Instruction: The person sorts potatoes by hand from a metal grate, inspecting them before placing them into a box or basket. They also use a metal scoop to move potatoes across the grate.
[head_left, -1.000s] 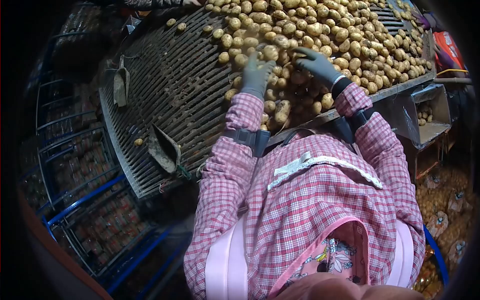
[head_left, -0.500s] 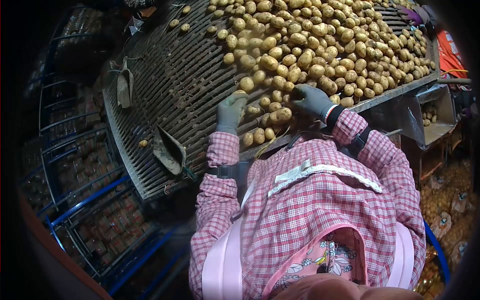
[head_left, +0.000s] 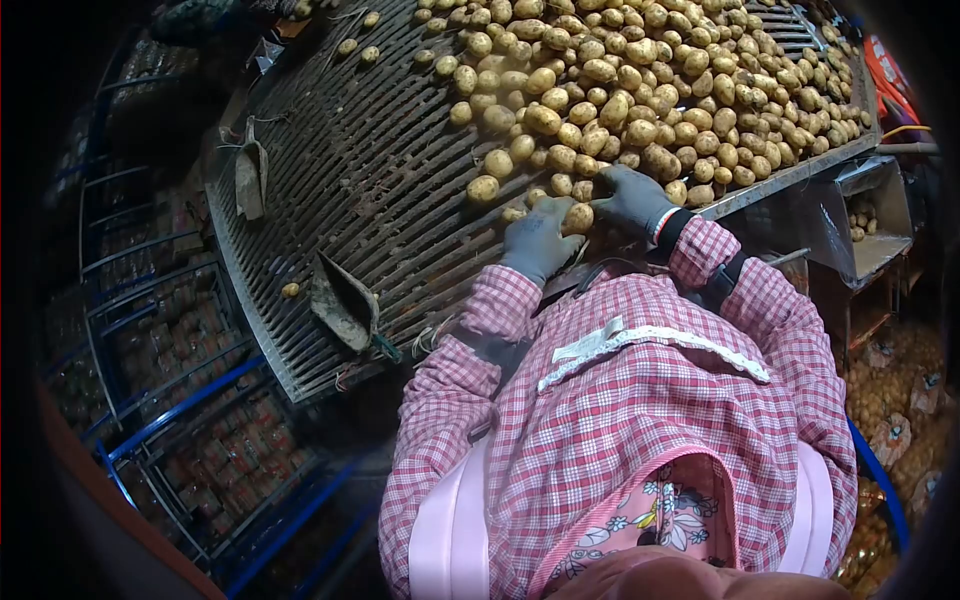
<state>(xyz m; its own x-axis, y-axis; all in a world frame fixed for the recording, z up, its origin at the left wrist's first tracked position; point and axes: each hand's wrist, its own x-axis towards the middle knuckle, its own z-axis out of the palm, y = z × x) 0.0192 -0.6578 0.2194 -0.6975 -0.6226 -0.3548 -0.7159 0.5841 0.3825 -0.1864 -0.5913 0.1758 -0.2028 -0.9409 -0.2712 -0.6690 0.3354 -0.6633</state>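
Both hands wear grey gloves at the near edge of a slatted table [head_left: 330,200]. My left hand [head_left: 541,238] has its fingers apart around a potato [head_left: 577,218] at the edge of the heap. Close to its right, my right hand [head_left: 634,202] reaches over the near potatoes with bent fingers; what lies under them is hidden. A large heap of potatoes [head_left: 640,90] spreads from the hands to the far right. One loose potato [head_left: 482,188] lies just beyond my left hand.
Two scoops, one near [head_left: 342,303] and one farther off [head_left: 250,178], lie on the slats at the left. A box with potatoes [head_left: 873,225] is at the right. Blue-framed racks [head_left: 180,405] stand at the left. A co-worker's sleeve [head_left: 195,20] shows at the top left.
My left hand has moved right, toward my right hand. Several potatoes between and below the hands are gone from the near edge. The purple-gloved hand at the top right is gone.
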